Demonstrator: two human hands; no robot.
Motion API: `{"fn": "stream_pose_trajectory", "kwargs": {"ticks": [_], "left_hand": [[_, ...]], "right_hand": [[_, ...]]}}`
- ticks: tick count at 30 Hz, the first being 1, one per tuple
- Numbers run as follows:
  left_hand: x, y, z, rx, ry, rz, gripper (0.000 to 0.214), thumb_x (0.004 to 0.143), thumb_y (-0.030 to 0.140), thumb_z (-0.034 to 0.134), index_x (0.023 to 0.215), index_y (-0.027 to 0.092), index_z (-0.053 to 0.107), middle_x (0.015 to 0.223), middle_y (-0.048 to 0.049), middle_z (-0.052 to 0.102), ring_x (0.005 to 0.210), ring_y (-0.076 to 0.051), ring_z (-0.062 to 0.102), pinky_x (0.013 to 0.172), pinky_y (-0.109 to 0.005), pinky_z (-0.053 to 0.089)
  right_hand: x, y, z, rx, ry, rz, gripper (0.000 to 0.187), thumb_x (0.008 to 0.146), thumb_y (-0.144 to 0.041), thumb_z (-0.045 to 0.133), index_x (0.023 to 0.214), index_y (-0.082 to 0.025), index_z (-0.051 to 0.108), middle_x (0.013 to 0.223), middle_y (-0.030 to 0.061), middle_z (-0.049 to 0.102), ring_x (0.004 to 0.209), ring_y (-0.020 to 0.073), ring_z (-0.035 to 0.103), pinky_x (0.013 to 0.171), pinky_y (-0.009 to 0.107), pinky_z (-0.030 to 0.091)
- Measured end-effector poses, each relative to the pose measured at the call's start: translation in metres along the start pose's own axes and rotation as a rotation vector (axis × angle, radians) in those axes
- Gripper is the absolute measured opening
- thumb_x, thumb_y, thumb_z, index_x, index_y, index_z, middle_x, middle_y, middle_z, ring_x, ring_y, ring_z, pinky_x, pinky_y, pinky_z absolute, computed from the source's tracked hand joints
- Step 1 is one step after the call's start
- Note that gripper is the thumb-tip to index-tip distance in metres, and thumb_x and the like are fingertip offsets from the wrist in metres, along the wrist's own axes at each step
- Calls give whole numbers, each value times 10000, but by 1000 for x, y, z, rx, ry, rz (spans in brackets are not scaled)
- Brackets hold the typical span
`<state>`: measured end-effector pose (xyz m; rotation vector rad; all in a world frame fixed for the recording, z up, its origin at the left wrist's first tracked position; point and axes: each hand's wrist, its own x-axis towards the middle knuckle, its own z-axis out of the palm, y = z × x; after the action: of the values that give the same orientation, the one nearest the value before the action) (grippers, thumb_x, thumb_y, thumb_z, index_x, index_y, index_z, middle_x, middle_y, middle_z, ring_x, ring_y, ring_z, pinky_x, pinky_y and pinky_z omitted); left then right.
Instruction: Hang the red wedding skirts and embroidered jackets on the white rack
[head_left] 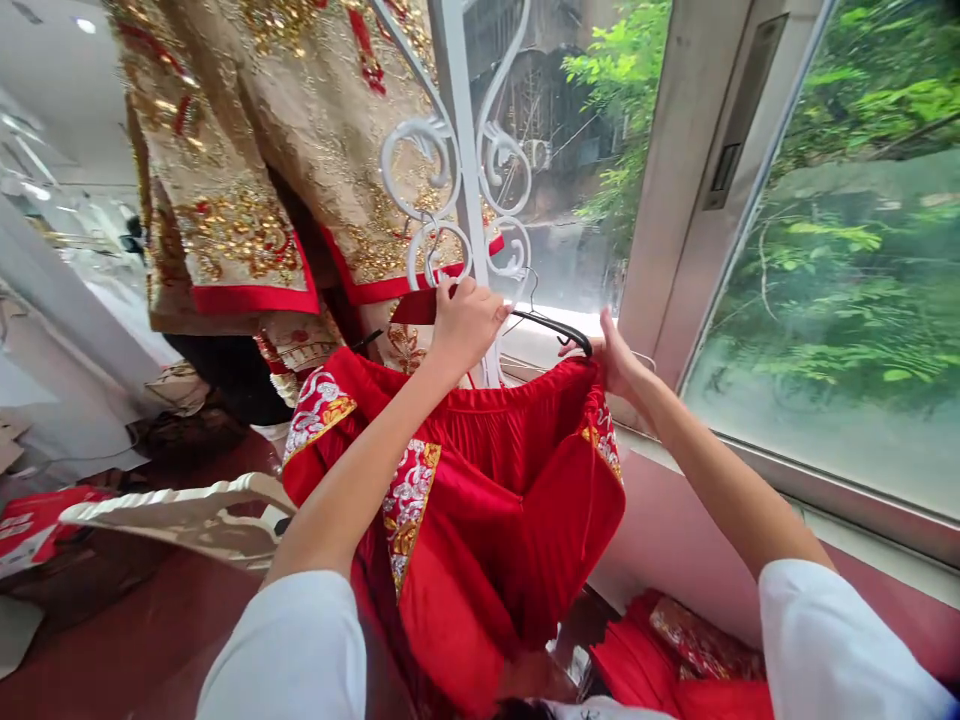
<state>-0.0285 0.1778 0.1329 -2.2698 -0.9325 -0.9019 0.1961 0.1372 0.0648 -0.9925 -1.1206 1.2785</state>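
Observation:
A red skirt (517, 440) with a gathered waistband and silver-and-gold embroidered panels hangs from a black hanger (559, 325). My left hand (469, 325) is closed around the middle of the hanger, with a dark red strip (415, 307) beside it. At the hanger's right end, my right hand (619, 360) grips the skirt's waistband corner, thumb raised and fingers partly hidden behind the hanger. The waistband's left end lies near the hanger's other tip.
Gold-beaded garments with red hems (247, 240) hang at the left. A white scrollwork metal stand (469, 170) rises before the window (840, 330). Below right lies more red cloth (660, 660). A cream carved panel (195, 515) is at lower left.

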Motion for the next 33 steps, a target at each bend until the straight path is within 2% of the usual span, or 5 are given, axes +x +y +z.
{"fn": "stream_pose_trajectory", "kwargs": {"ticks": [5, 17, 27, 30, 33], "left_hand": [[-2, 4, -3, -100, 55, -21, 375, 922, 345, 330, 796, 203, 653, 856, -92, 658, 1012, -274, 499, 972, -499, 245], [3, 13, -5, -169, 125, -67, 381, 920, 350, 324, 815, 197, 656, 846, -91, 649, 1019, -285, 490, 962, -496, 229], [6, 12, 12, -101, 144, -55, 340, 918, 302, 345, 836, 188, 655, 857, -98, 656, 1023, -289, 499, 965, -497, 228], [7, 10, 16, -65, 162, -46, 340, 915, 285, 343, 852, 192, 664, 857, -98, 661, 1013, -286, 506, 960, -492, 241], [7, 8, 17, -79, 153, -58, 321, 902, 267, 356, 908, 196, 669, 870, -98, 668, 1001, -288, 509, 956, -498, 250]], "right_hand": [[-20, -32, -29, -300, -252, 80, 327, 526, -204, 798, 809, -104, 665, 763, 75, 704, 636, 153, 649, 554, 225, 524], [4, -66, -42, -494, 157, -56, 97, 667, -25, 657, 628, -91, 598, 471, 9, 594, 396, 96, 537, 394, 188, 445], [-4, -144, 18, -815, 438, -438, 78, 670, -114, 691, 670, -101, 614, 504, -39, 507, 489, 65, 485, 549, 235, 452], [-10, -130, 50, -1149, 485, -660, 95, 721, -177, 642, 655, -136, 588, 619, 8, 542, 612, 107, 504, 625, 266, 436], [-26, -77, 78, -1434, 420, -708, 108, 752, -177, 598, 653, -178, 554, 693, 50, 596, 661, 162, 524, 593, 288, 390]]}}
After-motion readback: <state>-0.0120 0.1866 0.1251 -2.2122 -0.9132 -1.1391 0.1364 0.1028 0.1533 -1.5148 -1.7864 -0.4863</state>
